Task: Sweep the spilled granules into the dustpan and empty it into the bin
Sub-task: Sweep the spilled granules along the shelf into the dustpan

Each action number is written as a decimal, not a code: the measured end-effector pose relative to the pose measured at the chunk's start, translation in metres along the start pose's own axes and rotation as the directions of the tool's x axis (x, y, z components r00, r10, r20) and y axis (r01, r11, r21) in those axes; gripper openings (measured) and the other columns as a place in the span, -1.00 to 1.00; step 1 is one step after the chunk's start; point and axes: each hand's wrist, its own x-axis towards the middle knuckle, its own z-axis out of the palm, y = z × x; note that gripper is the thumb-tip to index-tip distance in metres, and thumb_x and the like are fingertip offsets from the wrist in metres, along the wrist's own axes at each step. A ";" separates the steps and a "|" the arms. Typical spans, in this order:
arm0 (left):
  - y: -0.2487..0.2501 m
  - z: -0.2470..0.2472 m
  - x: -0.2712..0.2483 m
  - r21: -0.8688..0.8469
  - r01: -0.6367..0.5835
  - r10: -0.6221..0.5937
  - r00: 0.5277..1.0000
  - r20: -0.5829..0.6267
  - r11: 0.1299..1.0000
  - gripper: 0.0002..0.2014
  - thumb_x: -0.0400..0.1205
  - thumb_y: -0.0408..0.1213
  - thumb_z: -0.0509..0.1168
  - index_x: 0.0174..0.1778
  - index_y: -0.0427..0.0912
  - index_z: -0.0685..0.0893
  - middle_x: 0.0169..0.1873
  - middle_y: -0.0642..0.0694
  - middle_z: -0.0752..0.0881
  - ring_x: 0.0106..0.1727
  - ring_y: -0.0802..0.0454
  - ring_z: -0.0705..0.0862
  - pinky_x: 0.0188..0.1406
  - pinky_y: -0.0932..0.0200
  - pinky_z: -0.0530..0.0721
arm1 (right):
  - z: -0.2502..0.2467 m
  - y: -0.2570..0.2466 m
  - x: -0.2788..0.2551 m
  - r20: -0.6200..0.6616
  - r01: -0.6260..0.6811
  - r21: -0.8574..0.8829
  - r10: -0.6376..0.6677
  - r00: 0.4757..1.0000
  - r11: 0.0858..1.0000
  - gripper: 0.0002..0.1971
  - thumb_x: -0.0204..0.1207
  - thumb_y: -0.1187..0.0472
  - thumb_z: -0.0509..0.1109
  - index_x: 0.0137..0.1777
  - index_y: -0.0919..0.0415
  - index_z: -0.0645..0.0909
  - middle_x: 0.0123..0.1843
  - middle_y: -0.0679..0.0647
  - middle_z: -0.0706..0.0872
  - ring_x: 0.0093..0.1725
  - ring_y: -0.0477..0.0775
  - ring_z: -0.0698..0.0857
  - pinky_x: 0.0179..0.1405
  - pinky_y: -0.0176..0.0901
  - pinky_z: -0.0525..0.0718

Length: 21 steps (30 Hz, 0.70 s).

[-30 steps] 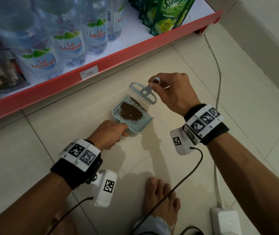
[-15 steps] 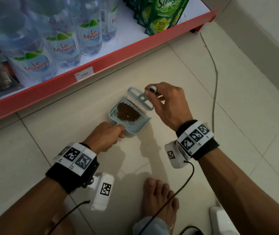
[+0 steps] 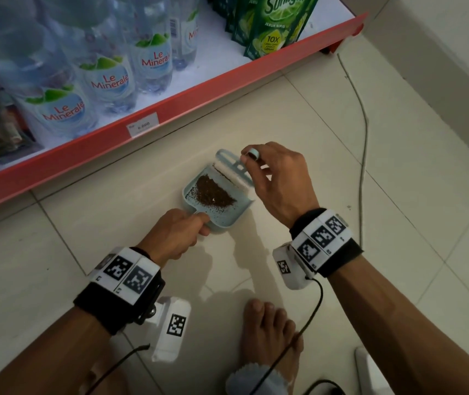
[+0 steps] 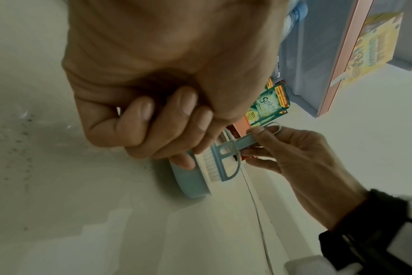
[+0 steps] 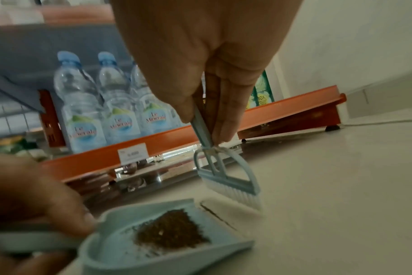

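A small pale blue dustpan (image 3: 236, 216) (image 5: 139, 256) (image 4: 191, 184) lies on the tiled floor with a heap of brown granules (image 3: 213, 193) (image 5: 172, 234) in it. My left hand (image 3: 179, 235) (image 4: 153, 130) grips its short handle. My right hand (image 3: 279, 178) (image 5: 200, 74) pinches the handle of a little blue brush (image 3: 234, 169) (image 5: 228, 184) (image 4: 221, 158), whose white bristles stand at the pan's open lip. A thin dark line of granules (image 5: 218, 215) lies on the floor along that lip. No bin is in view.
A red-edged bottom shelf (image 3: 170, 121) runs along the far side, holding water bottles (image 3: 108, 81) and green soap pouches (image 3: 273, 27). A grey cable (image 3: 363, 118) crosses the floor at right. My bare foot (image 3: 270, 334) stands behind the pan; a white power strip (image 3: 367, 372) lies beside it.
The brush has been drawn in against the pan's lip, and the granule heap now sits a little deeper in the pan. The left hand keeps its grip on the handle.
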 end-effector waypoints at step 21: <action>-0.037 -0.015 -0.019 0.004 -0.168 0.168 0.983 -0.078 0.986 -0.63 0.65 -0.05 0.28 -0.40 -0.17 0.70 -0.75 0.11 0.41 -0.67 0.15 0.36 -0.52 0.14 0.29 | -0.008 0.034 0.063 0.060 -0.041 -0.103 0.047 0.997 0.994 -0.74 0.65 0.32 0.29 0.21 0.30 0.76 0.09 0.24 0.83 0.02 0.27 0.79 0.12 0.12 0.73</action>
